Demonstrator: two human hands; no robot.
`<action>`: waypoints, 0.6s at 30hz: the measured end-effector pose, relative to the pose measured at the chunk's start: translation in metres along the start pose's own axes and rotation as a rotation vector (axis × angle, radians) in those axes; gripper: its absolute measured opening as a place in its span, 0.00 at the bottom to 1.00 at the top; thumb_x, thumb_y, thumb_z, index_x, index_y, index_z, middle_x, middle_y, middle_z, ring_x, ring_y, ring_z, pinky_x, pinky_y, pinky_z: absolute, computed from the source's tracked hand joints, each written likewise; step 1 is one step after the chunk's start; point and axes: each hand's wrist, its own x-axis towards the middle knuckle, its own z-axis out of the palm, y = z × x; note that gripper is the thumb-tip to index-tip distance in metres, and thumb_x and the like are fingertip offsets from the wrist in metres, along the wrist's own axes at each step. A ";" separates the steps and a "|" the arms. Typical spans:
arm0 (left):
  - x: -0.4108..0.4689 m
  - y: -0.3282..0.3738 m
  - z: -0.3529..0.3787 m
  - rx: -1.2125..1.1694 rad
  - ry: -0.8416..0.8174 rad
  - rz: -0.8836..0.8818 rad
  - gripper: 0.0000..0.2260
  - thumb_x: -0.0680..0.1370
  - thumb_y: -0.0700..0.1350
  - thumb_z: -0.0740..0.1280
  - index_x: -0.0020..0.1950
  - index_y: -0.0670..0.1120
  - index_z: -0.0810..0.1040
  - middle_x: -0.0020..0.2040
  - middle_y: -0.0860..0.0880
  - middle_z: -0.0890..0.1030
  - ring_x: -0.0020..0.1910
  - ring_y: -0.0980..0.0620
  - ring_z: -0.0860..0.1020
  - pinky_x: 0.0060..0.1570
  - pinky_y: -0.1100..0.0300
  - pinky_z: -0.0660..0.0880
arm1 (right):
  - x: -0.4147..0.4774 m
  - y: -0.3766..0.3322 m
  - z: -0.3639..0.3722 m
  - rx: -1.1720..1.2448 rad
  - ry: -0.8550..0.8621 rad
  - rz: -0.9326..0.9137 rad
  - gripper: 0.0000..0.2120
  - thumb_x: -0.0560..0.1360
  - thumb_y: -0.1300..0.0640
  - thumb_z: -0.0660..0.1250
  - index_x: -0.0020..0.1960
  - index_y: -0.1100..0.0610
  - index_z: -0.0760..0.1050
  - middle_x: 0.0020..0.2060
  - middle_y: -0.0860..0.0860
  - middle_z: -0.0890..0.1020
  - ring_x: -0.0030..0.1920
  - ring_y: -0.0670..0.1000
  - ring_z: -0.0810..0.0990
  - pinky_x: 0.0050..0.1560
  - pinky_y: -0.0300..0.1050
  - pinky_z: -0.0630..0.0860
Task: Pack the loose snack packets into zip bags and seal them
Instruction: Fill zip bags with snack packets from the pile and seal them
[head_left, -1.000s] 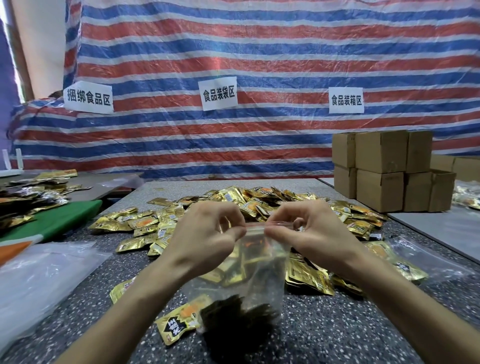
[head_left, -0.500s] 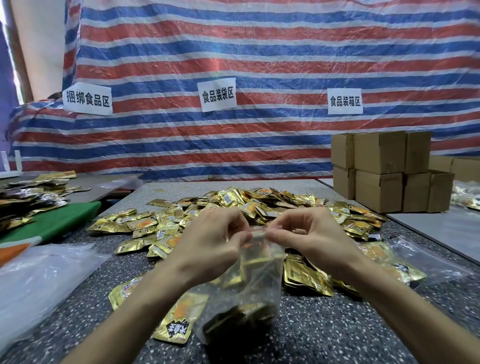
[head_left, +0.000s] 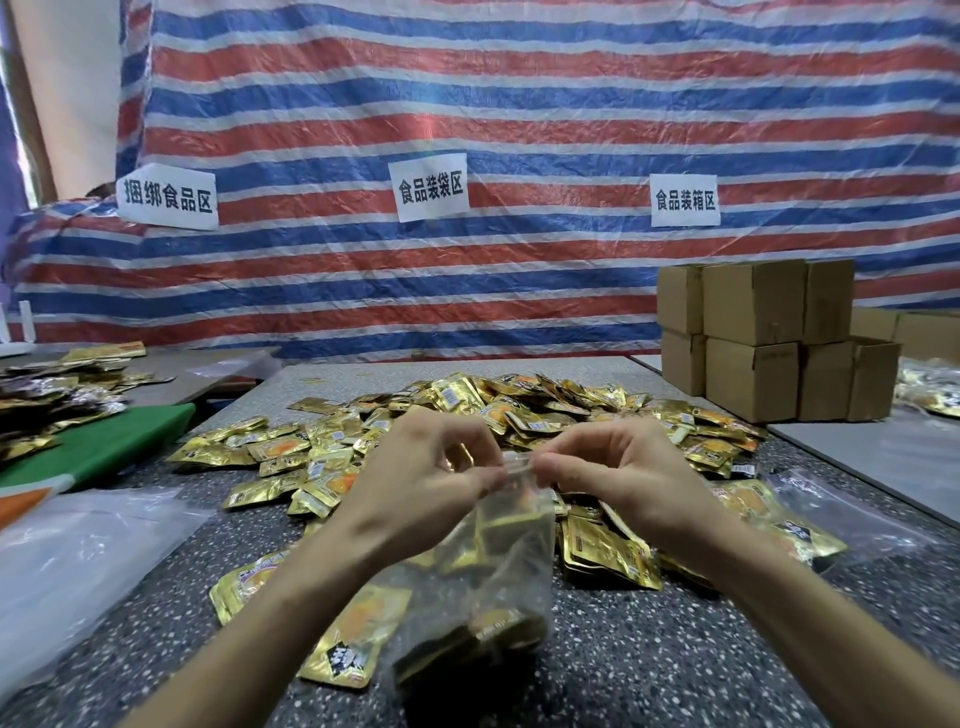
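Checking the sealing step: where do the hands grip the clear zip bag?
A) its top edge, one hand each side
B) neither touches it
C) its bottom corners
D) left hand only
A: the left hand and right hand both pinch the top strip of the zip bag, which hangs below them.

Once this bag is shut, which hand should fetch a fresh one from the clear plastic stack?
Left, probably. The clear plastic stack lies on the side of the left hand. The right hand would have to cross over the zip bag that both pinch at its top.
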 end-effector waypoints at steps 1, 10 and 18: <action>0.000 0.001 0.001 -0.004 -0.022 -0.005 0.06 0.73 0.44 0.74 0.37 0.49 0.83 0.35 0.53 0.82 0.39 0.47 0.79 0.41 0.50 0.75 | 0.000 -0.001 0.003 -0.053 -0.007 -0.007 0.03 0.73 0.59 0.72 0.44 0.60 0.83 0.41 0.58 0.86 0.42 0.50 0.82 0.45 0.43 0.79; 0.004 0.013 0.004 -0.023 0.002 0.001 0.06 0.75 0.42 0.73 0.38 0.48 0.83 0.31 0.57 0.80 0.30 0.60 0.73 0.32 0.65 0.69 | -0.002 0.005 0.018 -0.089 0.047 -0.092 0.03 0.79 0.60 0.68 0.47 0.58 0.79 0.40 0.53 0.82 0.43 0.50 0.80 0.46 0.47 0.77; 0.003 0.025 0.003 -0.200 0.059 0.088 0.03 0.73 0.41 0.76 0.39 0.47 0.86 0.32 0.52 0.83 0.30 0.52 0.78 0.30 0.63 0.72 | -0.021 0.044 0.024 -0.197 -0.326 0.209 0.31 0.68 0.57 0.81 0.67 0.49 0.74 0.60 0.42 0.81 0.57 0.43 0.82 0.58 0.39 0.78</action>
